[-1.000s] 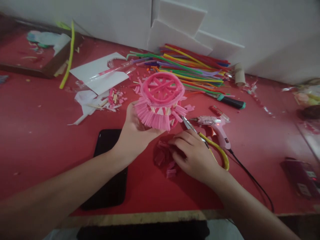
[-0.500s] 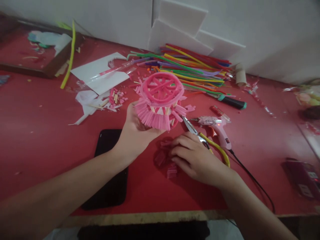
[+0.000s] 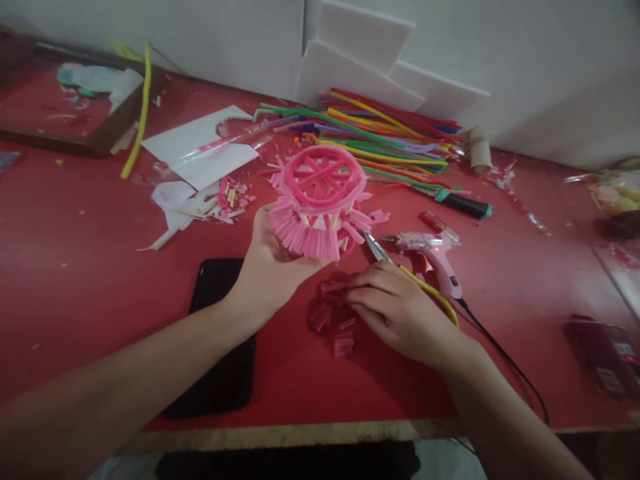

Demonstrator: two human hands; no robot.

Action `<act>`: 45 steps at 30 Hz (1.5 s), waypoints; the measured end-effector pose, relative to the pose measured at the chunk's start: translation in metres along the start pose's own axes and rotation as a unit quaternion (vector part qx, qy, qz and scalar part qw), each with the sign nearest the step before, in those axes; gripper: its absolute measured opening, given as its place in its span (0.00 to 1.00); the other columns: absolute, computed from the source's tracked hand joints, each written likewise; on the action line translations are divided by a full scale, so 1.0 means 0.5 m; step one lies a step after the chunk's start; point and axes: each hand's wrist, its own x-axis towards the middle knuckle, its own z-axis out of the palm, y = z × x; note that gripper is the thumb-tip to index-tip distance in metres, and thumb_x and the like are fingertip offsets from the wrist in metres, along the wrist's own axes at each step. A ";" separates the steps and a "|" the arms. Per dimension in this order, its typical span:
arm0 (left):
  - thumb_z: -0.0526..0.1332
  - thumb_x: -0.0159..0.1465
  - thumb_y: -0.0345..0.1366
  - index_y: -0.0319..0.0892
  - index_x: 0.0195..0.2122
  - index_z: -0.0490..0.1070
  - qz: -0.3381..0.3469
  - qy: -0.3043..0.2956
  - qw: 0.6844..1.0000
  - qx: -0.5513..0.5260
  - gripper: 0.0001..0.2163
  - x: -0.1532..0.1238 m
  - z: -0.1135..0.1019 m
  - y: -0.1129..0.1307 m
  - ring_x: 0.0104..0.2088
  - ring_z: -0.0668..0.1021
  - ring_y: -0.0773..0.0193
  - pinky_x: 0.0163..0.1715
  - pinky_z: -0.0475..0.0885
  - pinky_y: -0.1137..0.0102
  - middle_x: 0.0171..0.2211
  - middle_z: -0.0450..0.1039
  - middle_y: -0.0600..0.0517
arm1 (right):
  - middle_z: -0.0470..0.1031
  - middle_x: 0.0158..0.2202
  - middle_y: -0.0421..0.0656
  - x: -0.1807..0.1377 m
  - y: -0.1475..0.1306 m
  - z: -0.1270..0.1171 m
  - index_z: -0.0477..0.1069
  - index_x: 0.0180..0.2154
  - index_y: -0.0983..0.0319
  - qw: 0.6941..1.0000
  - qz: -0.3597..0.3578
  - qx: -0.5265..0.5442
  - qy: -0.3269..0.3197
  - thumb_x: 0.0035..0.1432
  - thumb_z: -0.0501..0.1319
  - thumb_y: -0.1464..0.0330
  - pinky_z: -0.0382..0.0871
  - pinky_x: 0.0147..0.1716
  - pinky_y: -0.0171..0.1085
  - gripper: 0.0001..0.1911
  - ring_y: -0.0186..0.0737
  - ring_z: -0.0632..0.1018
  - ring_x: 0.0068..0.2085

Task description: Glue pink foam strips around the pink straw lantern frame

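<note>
Listing obscured items first: yellow-handled metal pliers [image 3: 377,250], handles partly covered by the right hand [image 3: 397,310]; dark red rectangular box [image 3: 605,357] near the right edge, label unreadable; shallow brown wooden tray [image 3: 107,127], cut off at the far left, contents blurred; both forearms run out of the bottom of the frame.

Surroundings on the red bench [image 3: 75,253]: flat black phone [image 3: 220,340], partly under the left forearm; pink hot-glue gun [image 3: 433,253] with black cord, just beyond the pliers; bundle of many-coloured pipe cleaners [image 3: 385,137] at the back, against white foam boards [image 3: 350,73]; white paper sheet [image 3: 200,143] with pink and tan offcuts beside it; black pen-shaped tool with teal band [image 3: 463,205]; short cardboard tube [image 3: 480,150].

Hands: left hand [image 3: 273,267], raised above the bench, fingers closed around the underside of the round pink pipe-cleaner lantern frame [image 3: 320,193], which is tilted toward the camera, fringe hanging down. Right hand, palm down on the bench, fingers curled, fingertips touching the small pile of cut pink pipe-cleaner pieces [image 3: 330,313]; whether a piece is pinched cannot be told.
</note>
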 end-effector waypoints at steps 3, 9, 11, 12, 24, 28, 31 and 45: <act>0.75 0.46 0.24 0.45 0.49 0.65 -0.006 -0.013 1.000 -0.017 0.31 0.001 -0.002 -0.003 0.46 0.83 0.56 0.53 0.80 0.53 0.47 0.79 0.50 | 0.77 0.43 0.45 -0.002 -0.004 -0.016 0.77 0.42 0.60 0.998 0.002 0.032 -0.046 0.67 0.60 0.72 0.70 0.46 0.42 0.07 0.40 0.73 0.44; 0.76 0.46 0.26 0.44 0.48 0.64 -0.023 -0.012 1.000 -0.014 0.31 -0.001 -0.001 -0.001 0.47 0.82 0.55 0.54 0.79 0.52 0.47 0.78 0.50 | 0.76 0.40 0.44 0.002 -0.012 -0.024 0.75 0.38 0.60 0.995 -0.005 0.014 -0.094 0.69 0.58 0.71 0.70 0.46 0.43 0.07 0.40 0.73 0.43; 0.76 0.45 0.25 0.44 0.48 0.65 -0.009 -0.013 1.000 -0.009 0.31 0.001 -0.002 -0.001 0.46 0.82 0.58 0.52 0.80 0.57 0.46 0.78 0.50 | 0.76 0.39 0.44 0.003 -0.016 -0.023 0.74 0.39 0.60 0.999 -0.020 0.031 -0.028 0.69 0.57 0.73 0.72 0.44 0.41 0.07 0.39 0.75 0.41; 0.76 0.45 0.25 0.44 0.48 0.65 -0.006 -0.019 1.000 -0.014 0.31 0.002 -0.003 -0.001 0.46 0.82 0.59 0.50 0.80 0.59 0.46 0.78 0.51 | 0.77 0.39 0.43 0.003 -0.020 -0.024 0.73 0.40 0.60 0.999 -0.022 0.037 0.023 0.69 0.57 0.74 0.73 0.43 0.40 0.07 0.38 0.76 0.41; 0.74 0.44 0.21 0.49 0.45 0.63 -0.026 -0.089 0.996 -0.006 0.31 -0.004 -0.004 0.003 0.45 0.82 0.59 0.42 0.80 0.68 0.44 0.78 0.53 | 0.82 0.39 0.41 -0.002 -0.045 -0.014 0.76 0.45 0.58 0.947 -0.006 -0.076 0.313 0.57 0.68 0.80 0.80 0.39 0.37 0.16 0.37 0.82 0.38; 0.75 0.42 0.20 0.49 0.46 0.62 -0.017 -0.093 0.995 -0.015 0.33 -0.003 -0.007 0.003 0.43 0.81 0.62 0.42 0.79 0.71 0.43 0.77 0.54 | 0.83 0.40 0.41 0.012 -0.057 -0.031 0.78 0.44 0.58 0.956 0.032 -0.093 0.276 0.59 0.66 0.79 0.81 0.42 0.36 0.14 0.37 0.84 0.40; 0.77 0.41 0.21 0.48 0.45 0.62 -0.011 -0.091 0.996 -0.015 0.34 -0.003 -0.008 0.005 0.43 0.81 0.62 0.44 0.79 0.70 0.44 0.77 0.54 | 0.84 0.38 0.40 0.027 -0.072 -0.038 0.78 0.42 0.57 0.957 0.041 -0.094 0.273 0.62 0.65 0.77 0.82 0.41 0.35 0.10 0.36 0.84 0.38; 0.79 0.43 0.27 0.49 0.46 0.62 0.038 -0.063 0.997 0.022 0.34 -0.007 -0.008 0.013 0.48 0.80 0.59 0.50 0.78 0.66 0.47 0.77 0.52 | 0.77 0.36 0.43 0.077 -0.089 0.014 0.70 0.40 0.56 0.919 0.109 -0.136 0.353 0.65 0.61 0.75 0.77 0.40 0.43 0.07 0.41 0.79 0.39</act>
